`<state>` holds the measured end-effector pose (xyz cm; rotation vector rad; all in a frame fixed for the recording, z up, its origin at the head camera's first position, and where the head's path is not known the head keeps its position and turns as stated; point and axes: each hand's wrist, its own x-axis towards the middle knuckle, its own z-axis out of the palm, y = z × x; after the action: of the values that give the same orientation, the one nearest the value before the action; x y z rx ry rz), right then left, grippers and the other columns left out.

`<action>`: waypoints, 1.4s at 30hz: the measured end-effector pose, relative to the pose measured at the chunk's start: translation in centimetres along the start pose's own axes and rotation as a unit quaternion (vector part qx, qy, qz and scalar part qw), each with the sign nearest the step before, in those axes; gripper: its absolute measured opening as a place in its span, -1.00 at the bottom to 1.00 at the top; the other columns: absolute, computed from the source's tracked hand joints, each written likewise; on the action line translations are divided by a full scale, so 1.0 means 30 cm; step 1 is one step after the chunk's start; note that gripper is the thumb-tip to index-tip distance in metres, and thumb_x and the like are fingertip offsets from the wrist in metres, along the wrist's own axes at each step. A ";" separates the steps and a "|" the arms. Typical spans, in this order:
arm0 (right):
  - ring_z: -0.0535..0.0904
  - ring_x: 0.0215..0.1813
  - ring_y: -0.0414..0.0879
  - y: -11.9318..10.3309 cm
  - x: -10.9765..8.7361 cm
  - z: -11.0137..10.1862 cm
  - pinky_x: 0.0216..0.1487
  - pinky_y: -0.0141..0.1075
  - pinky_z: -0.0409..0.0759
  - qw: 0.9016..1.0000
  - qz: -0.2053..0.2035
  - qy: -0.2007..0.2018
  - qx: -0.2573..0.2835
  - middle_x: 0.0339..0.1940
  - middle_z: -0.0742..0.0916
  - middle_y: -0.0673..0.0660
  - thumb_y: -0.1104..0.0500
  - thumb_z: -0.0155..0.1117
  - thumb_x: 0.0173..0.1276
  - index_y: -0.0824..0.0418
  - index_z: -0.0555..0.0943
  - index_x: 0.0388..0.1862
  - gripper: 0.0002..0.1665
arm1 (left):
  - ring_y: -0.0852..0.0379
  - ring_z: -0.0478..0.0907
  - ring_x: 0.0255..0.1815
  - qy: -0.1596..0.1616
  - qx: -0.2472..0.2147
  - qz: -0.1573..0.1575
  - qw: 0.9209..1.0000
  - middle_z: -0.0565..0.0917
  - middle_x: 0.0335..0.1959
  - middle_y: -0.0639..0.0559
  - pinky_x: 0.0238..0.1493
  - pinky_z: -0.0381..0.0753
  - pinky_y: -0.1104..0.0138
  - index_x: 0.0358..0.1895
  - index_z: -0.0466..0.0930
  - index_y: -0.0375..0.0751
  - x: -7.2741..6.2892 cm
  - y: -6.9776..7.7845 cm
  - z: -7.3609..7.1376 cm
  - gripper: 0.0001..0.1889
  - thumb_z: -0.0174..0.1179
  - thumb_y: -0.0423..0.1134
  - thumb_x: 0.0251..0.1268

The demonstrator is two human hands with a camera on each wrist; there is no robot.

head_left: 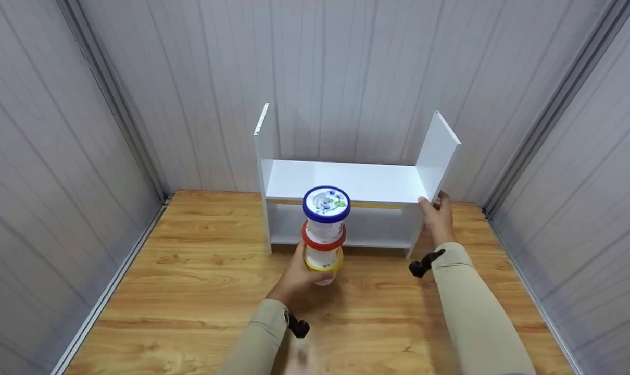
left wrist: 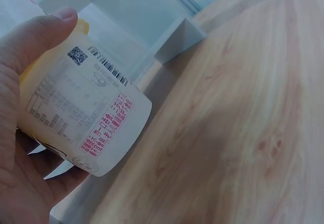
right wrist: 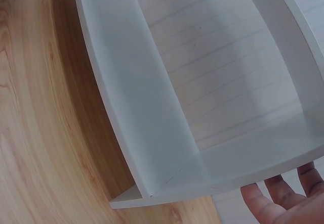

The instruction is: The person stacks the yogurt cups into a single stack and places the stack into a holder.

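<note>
My left hand (head_left: 299,273) grips the lowest of three stacked tubs, with the thumb along one side and the fingers round the other. This yellow-lidded tub (left wrist: 86,107) has a barcode and red print on its white wall. Above it sit a red-lidded tub (head_left: 324,234) and a blue-lidded tub (head_left: 326,204) with a flower picture on top. The stack is in front of the white shelf (head_left: 341,179). At the shelf's right panel, my right hand (head_left: 439,221) holds the front edge, thumb on the inner side. Its fingers (right wrist: 283,193) show along the panel's outside in the right wrist view.
The shelf has an upper board between two tall side panels and a lower board (head_left: 369,234) near the wooden surface (head_left: 200,291). Panelled walls (head_left: 346,78) stand behind and on both sides. Wood surface extends left and in front of the shelf.
</note>
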<state>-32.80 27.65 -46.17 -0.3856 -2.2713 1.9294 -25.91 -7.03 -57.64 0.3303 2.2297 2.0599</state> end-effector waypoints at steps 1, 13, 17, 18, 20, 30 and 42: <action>0.25 0.48 0.18 0.001 -0.001 0.000 0.48 0.07 0.29 1.000 -0.001 -0.001 0.001 0.50 0.28 0.37 -0.11 0.09 0.53 0.02 -0.14 0.70 -0.05 | -0.08 0.37 0.40 -0.003 0.002 0.002 1.000 0.44 0.37 0.03 0.49 0.21 -0.12 0.54 0.07 0.11 0.003 0.005 0.000 0.15 0.66 -0.22 -0.14; 0.25 0.49 0.19 0.004 0.006 -0.012 0.48 0.08 0.29 1.000 -0.003 0.011 -0.002 0.50 0.29 0.37 -0.07 0.08 0.53 0.06 -0.11 0.69 -0.07 | -0.08 0.39 0.39 -0.020 -0.014 -0.007 1.000 0.46 0.36 0.05 0.50 0.20 -0.14 0.54 0.10 0.14 0.035 0.063 0.016 0.15 0.65 -0.29 -0.16; 0.25 0.49 0.19 0.001 0.008 -0.019 0.48 0.07 0.30 1.000 -0.003 0.012 -0.006 0.51 0.29 0.37 -0.08 0.09 0.53 0.07 -0.10 0.69 -0.07 | -0.05 0.40 0.38 -0.015 -0.015 -0.027 0.999 0.47 0.35 0.15 0.48 0.21 -0.17 0.50 0.14 0.26 0.042 0.089 0.024 0.14 0.69 -0.19 -0.21; 0.25 0.49 0.19 0.001 0.007 -0.021 0.48 0.07 0.29 1.000 -0.002 0.012 -0.007 0.52 0.29 0.37 -0.08 0.09 0.53 0.07 -0.11 0.69 -0.07 | -0.04 0.40 0.38 -0.013 -0.014 -0.032 0.999 0.47 0.34 0.17 0.48 0.22 -0.17 0.49 0.15 0.29 0.044 0.096 0.025 0.14 0.69 -0.17 -0.23; 0.24 0.50 0.19 0.001 0.007 -0.025 0.49 0.06 0.28 1.000 -0.003 0.014 -0.012 0.53 0.28 0.37 -0.08 0.08 0.53 0.08 -0.11 0.69 -0.07 | -0.04 0.40 0.37 -0.010 -0.011 -0.040 0.999 0.48 0.34 0.18 0.47 0.23 -0.18 0.48 0.16 0.31 0.048 0.108 0.026 0.14 0.70 -0.15 -0.24; 0.25 0.49 0.20 -0.002 0.010 -0.007 0.47 0.06 0.31 1.000 -0.009 0.011 -0.022 0.52 0.27 0.39 -0.11 0.07 0.52 0.10 -0.13 0.69 -0.04 | -0.01 0.42 0.35 -0.021 0.010 -0.010 1.000 0.48 0.33 0.19 0.47 0.24 -0.17 0.47 0.16 0.30 0.065 0.155 0.006 0.11 0.69 -0.12 -0.21; 0.24 0.50 0.18 -0.001 0.006 0.018 0.49 0.02 0.29 0.999 -0.011 0.021 -0.033 0.56 0.24 0.35 -0.08 0.07 0.51 0.11 -0.11 0.69 -0.05 | 0.03 0.43 0.35 -0.030 0.013 0.042 0.999 0.49 0.32 0.18 0.45 0.29 -0.12 0.47 0.17 0.29 0.076 0.210 -0.038 0.07 0.67 -0.13 -0.15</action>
<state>-33.12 27.17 -46.25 -0.4024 -2.3069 1.8218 -27.75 -7.20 -51.10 0.4909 2.2459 2.0338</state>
